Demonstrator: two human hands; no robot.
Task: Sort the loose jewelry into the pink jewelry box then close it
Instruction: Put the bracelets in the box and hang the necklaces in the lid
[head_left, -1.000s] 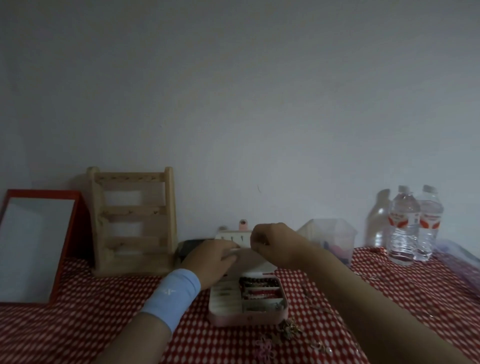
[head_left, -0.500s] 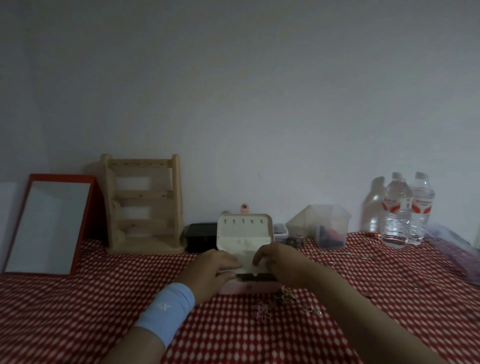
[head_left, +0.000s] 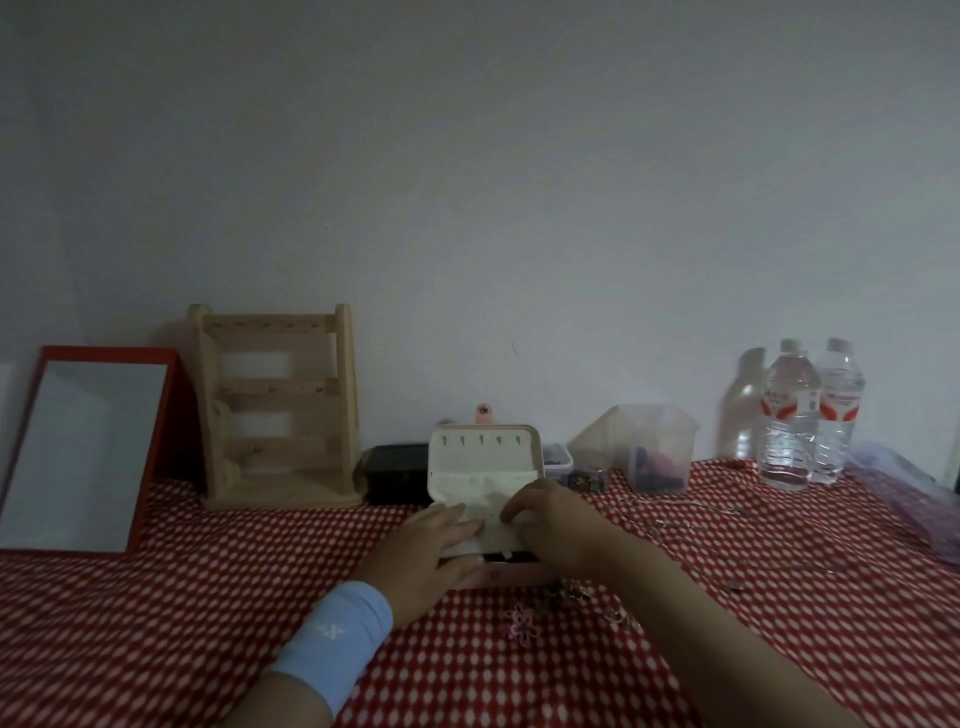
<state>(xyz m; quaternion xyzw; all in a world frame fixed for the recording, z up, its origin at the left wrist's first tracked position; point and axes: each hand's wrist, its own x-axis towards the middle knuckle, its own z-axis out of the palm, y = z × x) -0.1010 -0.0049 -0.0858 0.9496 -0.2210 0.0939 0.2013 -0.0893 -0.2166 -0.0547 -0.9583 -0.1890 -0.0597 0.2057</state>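
Your pink jewelry box (head_left: 519, 576) sits mid-table on the red checked cloth (head_left: 208, 597), with its lid (head_left: 485, 457) standing straight up. Your left hand (head_left: 421, 556) lies flat on the cream inner flap (head_left: 491, 525), fingers straight. Your right hand (head_left: 553, 522) has its fingers bent down onto the same flap, but I honestly can't tell if it's pinching or just pressing. Loose bits, including a pink flower piece (head_left: 522, 626), lie on the cloth just in front of the box.
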